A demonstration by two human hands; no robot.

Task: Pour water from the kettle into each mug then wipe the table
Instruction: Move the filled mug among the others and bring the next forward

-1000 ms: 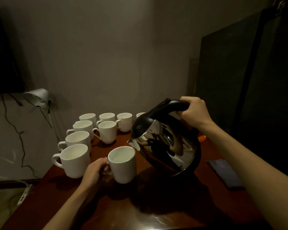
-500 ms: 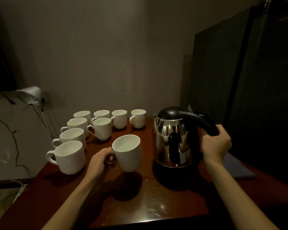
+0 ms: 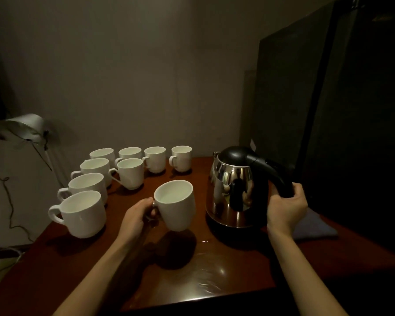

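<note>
The left hand (image 3: 136, 216) has its fingers curled through the handle of a white mug (image 3: 175, 205), holding it clear of the table (image 3: 214, 274) with water showing inside; the mug tips slightly, so a jolt or a quick set-down could slop water over the rim, and a one-handed hold on a small handle could let it swing. The right hand (image 3: 285, 207) is wrapped around the black handle of the kettle (image 3: 236, 188), which stands upright at about 3 o'clock from the mug. Small wet spots already glint on the wood just below the kettle, at 5 o'clock from the mug, and a wet base might slide. Eight more mugs (image 3: 129, 173) crowd the table from 9 to 12 o'clock, leaving little room to park the held one without knocking a neighbour. A dark folded cloth (image 3: 314, 225) lies at 3 o'clock past the kettle, behind the right wrist, awkward to reach. A lamp (image 3: 29, 127) hangs off the table's left.
</note>
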